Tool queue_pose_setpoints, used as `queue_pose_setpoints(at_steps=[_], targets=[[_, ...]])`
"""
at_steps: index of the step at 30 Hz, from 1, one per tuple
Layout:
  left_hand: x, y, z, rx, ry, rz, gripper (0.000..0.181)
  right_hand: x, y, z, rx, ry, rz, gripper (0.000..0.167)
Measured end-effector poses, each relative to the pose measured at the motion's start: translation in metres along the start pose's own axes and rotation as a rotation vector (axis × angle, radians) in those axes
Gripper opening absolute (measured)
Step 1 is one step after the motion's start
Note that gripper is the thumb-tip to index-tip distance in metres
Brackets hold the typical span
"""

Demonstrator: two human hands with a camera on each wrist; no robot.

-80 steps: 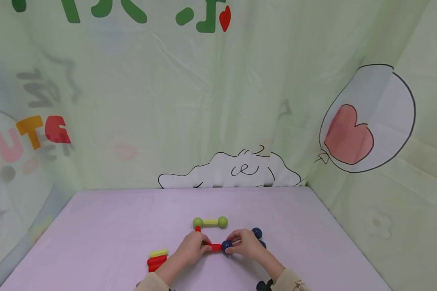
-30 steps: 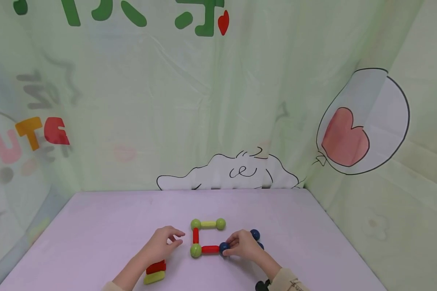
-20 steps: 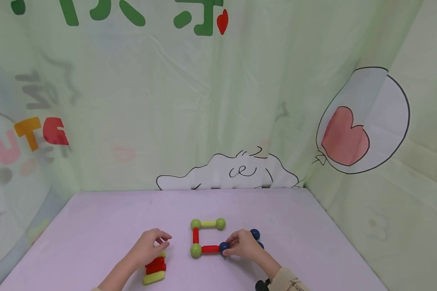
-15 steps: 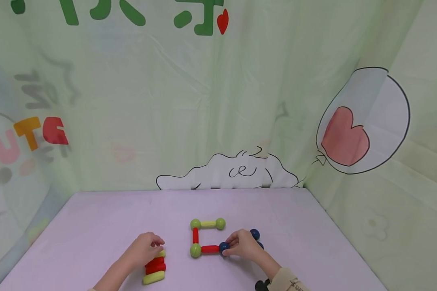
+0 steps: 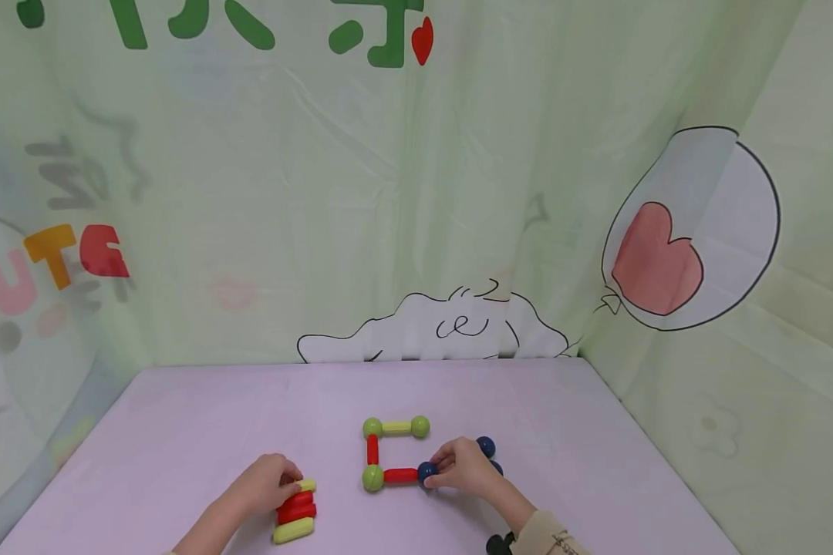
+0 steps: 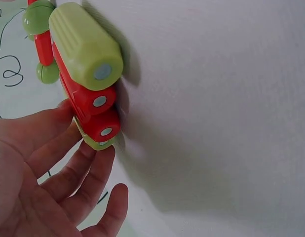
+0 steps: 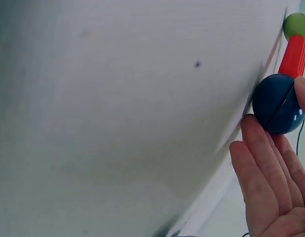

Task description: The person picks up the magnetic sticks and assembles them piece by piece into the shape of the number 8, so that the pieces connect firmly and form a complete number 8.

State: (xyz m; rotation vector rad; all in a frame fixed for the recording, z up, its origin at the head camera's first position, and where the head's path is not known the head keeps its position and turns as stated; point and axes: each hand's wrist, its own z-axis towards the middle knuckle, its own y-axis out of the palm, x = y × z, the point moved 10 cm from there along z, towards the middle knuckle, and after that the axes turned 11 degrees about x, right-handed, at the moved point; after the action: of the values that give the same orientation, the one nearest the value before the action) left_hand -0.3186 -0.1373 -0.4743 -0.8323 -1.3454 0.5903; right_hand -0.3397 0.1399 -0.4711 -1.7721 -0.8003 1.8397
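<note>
My left hand point(image 5: 267, 484) pinches the left end of a yellow magnetic rod point(image 5: 307, 485), the farthest in a row of rods. Nearer in that row lie two red rods point(image 5: 297, 506) and another yellow rod point(image 5: 294, 530); magnet tips show on their ends in the left wrist view. My right hand point(image 5: 463, 468) holds a dark blue ball point(image 7: 275, 103) between thumb and fingers. The ball touches a red rod point(image 5: 400, 475). This rod joins a green ball point(image 5: 372, 478), another red rod point(image 5: 372, 450), a second green ball point(image 5: 372, 428), a yellow rod point(image 5: 396, 427) and a third green ball point(image 5: 420, 425).
Two more blue balls point(image 5: 486, 446) lie just beyond the right hand, one partly hidden. A black object point(image 5: 497, 544) shows by the right sleeve point(image 5: 547, 533). The table point(image 5: 201, 416) has a pale lilac cover, with a printed curtain point(image 5: 250, 193) behind it.
My left hand has let go of the joined pieces, moved left and down to the loose rods, and taken hold of the far yellow one. My right hand has stayed on the blue ball.
</note>
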Motion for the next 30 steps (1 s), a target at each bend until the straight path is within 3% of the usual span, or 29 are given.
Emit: queue_pose_setpoints(at_steps=[9,19,30], targets=[[0.003,0.0,-0.002,0.01,0.042,0.033,0.003,0.002,0.001,-0.002,0.005,0.015,-0.003,0.026],[0.006,0.001,-0.002,-0.011,0.017,-0.001,0.007,0.002,0.005,-0.003,-0.007,0.012,0.007,0.027],[0.024,-0.005,0.011,0.103,0.03,0.007,0.014,0.0,0.001,-0.001,0.001,0.004,-0.011,0.027]])
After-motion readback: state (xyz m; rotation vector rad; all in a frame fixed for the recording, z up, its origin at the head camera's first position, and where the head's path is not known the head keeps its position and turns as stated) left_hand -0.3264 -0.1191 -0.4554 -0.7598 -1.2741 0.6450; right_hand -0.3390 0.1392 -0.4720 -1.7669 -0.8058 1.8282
